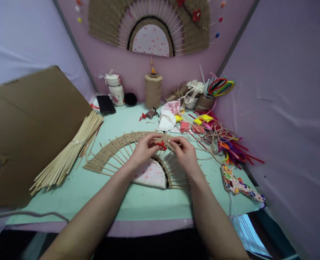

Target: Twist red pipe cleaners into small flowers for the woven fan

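Observation:
A red flower shape (162,145) that looks bent from pipe cleaner is pinched between the fingers of my left hand (146,148). My right hand (186,154), close beside it, has thumb and forefinger pressed together at a tiny pale bit (169,141), too small to name. Both hands hover over a half-round fan (97,162) of thin sticks woven with twine, lying on the table. At the fan's centre is a white half-disc (149,174) with pink spots, edged in black and twine.
Left are a bundle of sticks (68,155) and a cardboard sheet (30,122). At the back stand a bottle (116,90), a phone (106,104) and a twine spool (153,92). Right lie pipe cleaners (234,146) and a flowered glue gun (230,179). A finished fan (106,25) hangs behind.

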Demonstrator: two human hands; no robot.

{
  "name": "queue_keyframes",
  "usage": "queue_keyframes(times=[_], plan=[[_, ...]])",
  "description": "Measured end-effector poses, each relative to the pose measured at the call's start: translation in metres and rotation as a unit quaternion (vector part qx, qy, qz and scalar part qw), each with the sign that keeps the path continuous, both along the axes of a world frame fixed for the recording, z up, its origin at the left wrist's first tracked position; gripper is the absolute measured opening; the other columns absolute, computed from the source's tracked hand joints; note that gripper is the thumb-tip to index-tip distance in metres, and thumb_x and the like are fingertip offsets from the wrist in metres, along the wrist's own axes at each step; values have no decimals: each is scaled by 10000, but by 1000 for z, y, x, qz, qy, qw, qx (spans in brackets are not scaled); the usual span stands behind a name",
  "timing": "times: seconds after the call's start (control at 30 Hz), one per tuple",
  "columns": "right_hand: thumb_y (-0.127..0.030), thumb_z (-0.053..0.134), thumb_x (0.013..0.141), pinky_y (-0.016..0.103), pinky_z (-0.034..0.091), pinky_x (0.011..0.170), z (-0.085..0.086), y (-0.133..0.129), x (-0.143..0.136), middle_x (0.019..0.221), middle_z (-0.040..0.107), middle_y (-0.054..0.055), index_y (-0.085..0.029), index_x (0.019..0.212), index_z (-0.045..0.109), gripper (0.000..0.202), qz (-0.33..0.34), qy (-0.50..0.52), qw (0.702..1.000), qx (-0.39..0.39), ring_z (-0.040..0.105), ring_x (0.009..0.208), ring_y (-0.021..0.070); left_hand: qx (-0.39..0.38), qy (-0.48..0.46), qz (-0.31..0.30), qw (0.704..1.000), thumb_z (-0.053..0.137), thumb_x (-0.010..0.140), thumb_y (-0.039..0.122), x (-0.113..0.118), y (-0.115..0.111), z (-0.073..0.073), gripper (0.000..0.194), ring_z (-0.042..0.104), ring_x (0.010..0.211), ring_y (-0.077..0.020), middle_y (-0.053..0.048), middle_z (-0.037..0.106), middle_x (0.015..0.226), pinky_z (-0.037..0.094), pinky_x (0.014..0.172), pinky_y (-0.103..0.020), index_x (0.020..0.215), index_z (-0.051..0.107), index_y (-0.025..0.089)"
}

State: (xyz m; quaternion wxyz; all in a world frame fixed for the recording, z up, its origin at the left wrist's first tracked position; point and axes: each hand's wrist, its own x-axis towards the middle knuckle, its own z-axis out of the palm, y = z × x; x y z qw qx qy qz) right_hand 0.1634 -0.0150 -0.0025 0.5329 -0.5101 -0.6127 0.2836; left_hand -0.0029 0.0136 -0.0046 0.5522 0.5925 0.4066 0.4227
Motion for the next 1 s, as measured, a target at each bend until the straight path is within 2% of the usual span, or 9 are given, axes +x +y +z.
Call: queue_keyframes(times=[0.03, 0.1, 0.23, 0.33, 0.53, 1.0], plan=[[-305, 546, 845, 291, 465, 715, 2, -1, -1, 824, 648, 30, -195, 830, 632, 141, 10, 9, 1000, -1, 586, 767, 165, -5, -33, -6, 999, 627, 704, 155, -1, -5, 3, 463, 653, 782, -158, -14, 677, 809, 496, 774, -309, 1147, 500, 194], [-287, 555, 847, 296, 468, 737, 5, -4, -3, 830, 639, 26, -199, 822, 631, 119, 33, 11, 999, 17, 587, 786, 162, -7, -71, 0, 997, 610, 717, 141, -3, -14, 7, 458, 644, 768, -137, 11, 661, 803, 492, 752, -285, 1143, 457, 217], [-251, 561, 862, 331, 472, 796, 11, -9, -7, 847, 631, 33, -213, 817, 635, 95, 67, -19, 996, 64, 590, 846, 175, 10, -84, 31, 996, 601, 734, 156, -4, -22, 10, 217, 613, 742, -114, 17, 618, 776, 472, 704, -241, 930, 516, 193], [-241, 553, 874, 335, 478, 785, 12, -11, -9, 849, 631, 35, -223, 840, 639, 94, 67, -43, 994, 70, 591, 842, 176, 12, -67, 31, 997, 608, 743, 180, -4, -22, 10, 121, 601, 766, -121, -8, 623, 807, 470, 725, -248, 858, 572, 170], [-211, 542, 887, 325, 472, 762, 12, -12, -9, 831, 623, 28, -225, 845, 635, 103, 90, -67, 990, 82, 589, 824, 169, -26, -79, 3, 996, 667, 719, 216, -3, -23, 10, 161, 607, 764, -130, -22, 660, 816, 472, 728, -256, 867, 638, 160], [-209, 546, 879, 336, 482, 785, 9, -11, -8, 882, 633, 38, -230, 875, 648, 105, 109, -92, 986, 88, 597, 870, 178, -174, -207, 68, 960, 780, 607, 260, 1, -22, 9, 219, 568, 630, -85, -3, 656, 696, 427, 624, -215, 741, 658, 136]])
